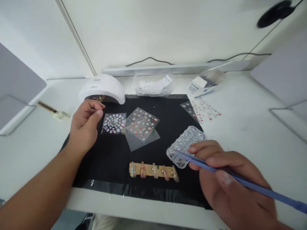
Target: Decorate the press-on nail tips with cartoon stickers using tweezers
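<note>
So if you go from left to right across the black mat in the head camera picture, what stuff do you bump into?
Left hand → colourful sticker sheet → clear sticker sheets → strip of fake nails → clear bead box → right hand holding blue tweezers.

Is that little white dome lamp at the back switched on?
Cannot tell. The white nail lamp sits at the mat's back edge; its opening shows no clear glow, and the left hand partly hides it.
</note>
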The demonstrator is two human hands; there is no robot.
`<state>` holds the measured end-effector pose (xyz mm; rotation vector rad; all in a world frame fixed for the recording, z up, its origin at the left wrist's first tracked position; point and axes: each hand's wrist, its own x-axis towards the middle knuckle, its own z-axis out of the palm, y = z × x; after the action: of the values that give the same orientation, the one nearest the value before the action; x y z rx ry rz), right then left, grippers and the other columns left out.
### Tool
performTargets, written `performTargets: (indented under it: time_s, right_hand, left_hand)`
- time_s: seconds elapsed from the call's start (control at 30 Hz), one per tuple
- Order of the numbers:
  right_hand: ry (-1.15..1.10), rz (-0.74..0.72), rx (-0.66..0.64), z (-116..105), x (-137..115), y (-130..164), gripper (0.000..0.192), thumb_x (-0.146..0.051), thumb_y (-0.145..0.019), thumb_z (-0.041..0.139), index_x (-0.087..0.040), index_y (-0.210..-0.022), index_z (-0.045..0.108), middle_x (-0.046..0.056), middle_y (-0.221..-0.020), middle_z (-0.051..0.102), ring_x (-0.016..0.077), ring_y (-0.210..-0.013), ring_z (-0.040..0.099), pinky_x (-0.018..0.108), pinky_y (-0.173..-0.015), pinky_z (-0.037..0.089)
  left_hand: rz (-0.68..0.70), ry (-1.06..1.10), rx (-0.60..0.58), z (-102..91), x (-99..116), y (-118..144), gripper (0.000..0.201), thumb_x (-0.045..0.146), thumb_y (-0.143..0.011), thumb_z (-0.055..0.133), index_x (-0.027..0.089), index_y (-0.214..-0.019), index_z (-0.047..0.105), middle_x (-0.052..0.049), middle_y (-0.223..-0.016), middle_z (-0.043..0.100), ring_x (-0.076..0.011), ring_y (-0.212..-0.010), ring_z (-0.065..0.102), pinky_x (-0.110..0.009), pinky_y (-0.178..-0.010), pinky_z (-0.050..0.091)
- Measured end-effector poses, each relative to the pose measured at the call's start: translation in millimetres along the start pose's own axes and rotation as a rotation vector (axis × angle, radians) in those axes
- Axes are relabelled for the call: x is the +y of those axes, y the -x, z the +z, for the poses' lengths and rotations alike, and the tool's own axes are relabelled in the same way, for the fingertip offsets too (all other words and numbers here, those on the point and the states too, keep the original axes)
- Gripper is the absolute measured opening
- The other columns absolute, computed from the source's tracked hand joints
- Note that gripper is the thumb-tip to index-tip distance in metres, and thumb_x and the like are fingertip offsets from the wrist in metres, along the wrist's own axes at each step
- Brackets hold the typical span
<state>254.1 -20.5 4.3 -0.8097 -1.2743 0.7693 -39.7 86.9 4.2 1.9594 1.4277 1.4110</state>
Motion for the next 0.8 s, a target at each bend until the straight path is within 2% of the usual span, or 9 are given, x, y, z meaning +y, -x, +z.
performTargets:
  time_s: [0.07, 0.1, 0.17, 0.27, 0.37, 0.5, 0.57, 0.67, 0.8]
  right_hand:
    - [-0.013, -0.048, -0.009, 0, 3, -2, 0.016, -0.020, -0.087, 0.061, -0.027, -0.093, 0.075, 0.005, -0.070, 0.069, 0.0250, -0.075, 0.059, 0.045, -0.071, 0.052]
    - [-0.019, -0.056, -0.004, 0, 5, -2, 0.016, -0.021, -0.088, 0.061, -0.027, -0.094, 0.074, 0.004, -0.071, 0.069, 0.0240, -0.074, 0.059, 0.044, -0.069, 0.052]
    - [-0.029, -0.071, 0.010, 0, 6, -4, 0.015, -0.023, -0.088, 0.061, -0.028, -0.094, 0.074, 0.002, -0.073, 0.068, 0.0218, -0.071, 0.059, 0.041, -0.065, 0.052]
    - [-0.028, -0.075, 0.030, 1, 7, -6, 0.012, -0.024, -0.088, 0.062, -0.027, -0.091, 0.073, 0.002, -0.072, 0.068, 0.0206, -0.070, 0.061, 0.037, -0.062, 0.051]
    - [-0.015, -0.067, 0.058, 0, 9, -7, 0.009, -0.025, -0.089, 0.063, -0.025, -0.089, 0.072, 0.001, -0.072, 0.068, 0.0195, -0.071, 0.062, 0.036, -0.065, 0.051]
    - [0.007, -0.052, 0.090, -4, 15, -5, 0.011, -0.032, -0.092, 0.065, -0.021, -0.090, 0.069, 0.000, -0.076, 0.068, 0.0162, -0.072, 0.064, 0.033, -0.067, 0.054]
    - [0.028, -0.037, 0.096, -6, 20, -4, 0.021, -0.036, -0.094, 0.063, -0.016, -0.101, 0.066, 0.002, -0.092, 0.069, 0.0155, -0.079, 0.066, 0.034, -0.072, 0.058]
    - [0.060, -0.006, 0.111, -11, 25, -3, 0.030, -0.036, -0.096, 0.061, -0.016, -0.118, 0.062, 0.008, -0.116, 0.067, 0.0198, -0.096, 0.068, 0.040, -0.082, 0.060]
    - [0.080, 0.014, 0.140, -17, 29, -4, 0.032, -0.035, -0.095, 0.062, -0.017, -0.122, 0.061, 0.009, -0.122, 0.066, 0.0221, -0.102, 0.067, 0.043, -0.086, 0.059]
  left_hand:
    - [0.021, -0.100, -0.013, 1.6, -11, -4, 0.011, 0.028, -0.097, 0.054, 0.019, -0.100, 0.060, -0.005, -0.106, 0.065, -0.0231, -0.103, 0.063, -0.045, -0.095, 0.051]
    - [0.032, -0.153, -0.039, 2.7, -15, -5, 0.020, 0.033, -0.097, 0.058, 0.016, -0.108, 0.062, -0.007, -0.111, 0.065, -0.0235, -0.103, 0.064, -0.046, -0.093, 0.053]
    - [0.052, -0.255, -0.125, 4.8, -20, -6, 0.031, 0.035, -0.097, 0.062, 0.015, -0.121, 0.062, -0.010, -0.121, 0.064, -0.0240, -0.105, 0.065, -0.046, -0.090, 0.056]
    - [0.093, -0.384, -0.259, 6.3, -21, -7, 0.033, 0.034, -0.097, 0.062, 0.016, -0.125, 0.060, -0.011, -0.127, 0.063, -0.0250, -0.109, 0.065, -0.047, -0.091, 0.056]
    - [0.144, -0.467, -0.365, 6.6, -16, -5, 0.033, 0.034, -0.097, 0.062, 0.016, -0.125, 0.060, -0.011, -0.127, 0.063, -0.0248, -0.108, 0.065, -0.047, -0.091, 0.057]
    - [0.253, -0.522, -0.510, 10.4, 4, 2, 0.035, 0.034, -0.097, 0.062, 0.017, -0.127, 0.059, -0.011, -0.131, 0.061, -0.0257, -0.112, 0.064, -0.048, -0.093, 0.056]
    - [0.301, -0.555, -0.570, 12.6, 15, 7, 0.036, 0.034, -0.097, 0.062, 0.018, -0.129, 0.059, -0.011, -0.133, 0.060, -0.0266, -0.114, 0.062, -0.049, -0.095, 0.055]
    - [0.305, -0.641, -0.591, 11.2, 20, 15, 0.037, 0.034, -0.097, 0.062, 0.018, -0.130, 0.058, -0.012, -0.135, 0.059, -0.0271, -0.115, 0.062, -0.050, -0.096, 0.054]
    - [0.193, -0.786, -0.549, -2.5, 5, 26, 0.036, 0.034, -0.097, 0.062, 0.017, -0.129, 0.058, -0.011, -0.131, 0.060, -0.0261, -0.112, 0.063, -0.048, -0.093, 0.056]
